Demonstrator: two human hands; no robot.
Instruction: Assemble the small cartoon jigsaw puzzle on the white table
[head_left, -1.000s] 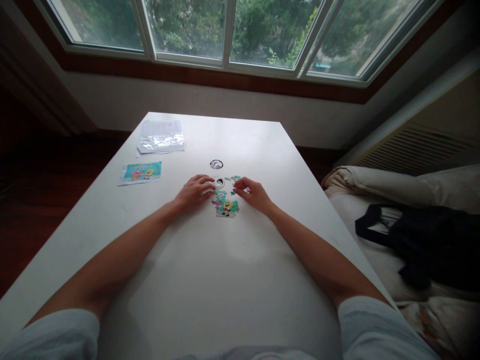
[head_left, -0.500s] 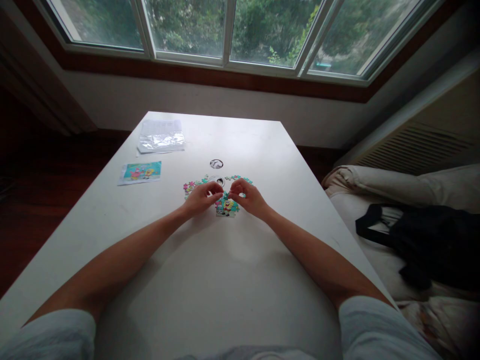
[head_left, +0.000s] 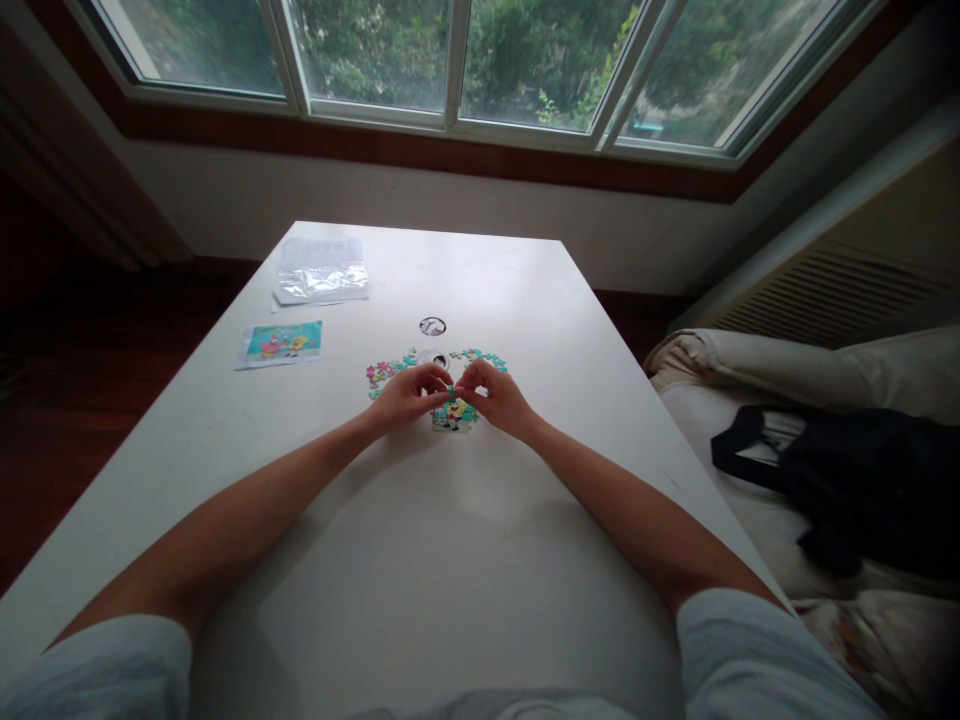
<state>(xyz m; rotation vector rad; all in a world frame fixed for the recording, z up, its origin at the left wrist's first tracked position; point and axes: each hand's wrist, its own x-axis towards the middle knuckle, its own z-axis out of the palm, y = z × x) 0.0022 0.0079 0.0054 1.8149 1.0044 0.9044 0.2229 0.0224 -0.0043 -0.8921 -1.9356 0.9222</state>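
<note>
My left hand (head_left: 409, 396) and my right hand (head_left: 498, 398) meet over a partly joined jigsaw puzzle (head_left: 451, 420) with a yellow cartoon figure on it. Both are closed in a pinch, fingertips nearly touching, on a small green puzzle piece (head_left: 452, 394) between them. The fingers hide the puzzle's upper part. Loose puzzle pieces (head_left: 380, 374), pink and pale green, lie beyond my left hand. More teal pieces (head_left: 486, 357) are spread behind my right hand. Just past the fingers sits a small round item (head_left: 439, 359), partly covered by my left hand.
A round black-and-white disc (head_left: 433, 326) lies farther back on the white table (head_left: 465, 560). To the left are a picture card (head_left: 282, 343) of the cartoon scene and a clear plastic bag (head_left: 322, 270) over papers. Dark clothing (head_left: 870, 480) lies on a pale seat at right.
My hands have drawn slightly closer together, closing the gap between their fingertips. A small green piece now shows between them. The things on the table stay where they were.
</note>
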